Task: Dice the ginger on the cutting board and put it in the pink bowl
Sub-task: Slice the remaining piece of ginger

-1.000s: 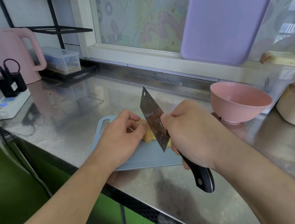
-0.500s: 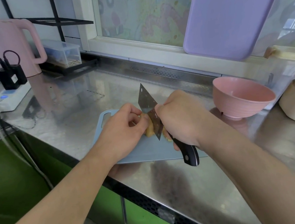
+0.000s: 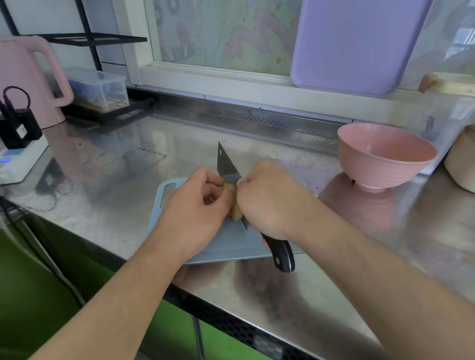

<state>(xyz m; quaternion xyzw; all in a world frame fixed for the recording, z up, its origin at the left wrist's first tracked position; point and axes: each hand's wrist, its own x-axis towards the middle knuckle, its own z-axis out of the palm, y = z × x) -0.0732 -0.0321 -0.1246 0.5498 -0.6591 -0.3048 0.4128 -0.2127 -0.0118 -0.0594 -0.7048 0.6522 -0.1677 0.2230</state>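
Ginger (image 3: 235,209), knobbly, in left hand (image 3: 195,211) grip; right hand (image 3: 271,199) around flat steel cleaver (image 3: 226,166)

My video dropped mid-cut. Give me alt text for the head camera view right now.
A person's right hand grips a cleaver, blade down on a piece of ginger that the left hand holds on a blue cutting board. A pink bowl stands apart to the right on the steel counter.

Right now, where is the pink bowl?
In the head view the pink bowl stands on the steel counter, right of the cutting board and the right hand.
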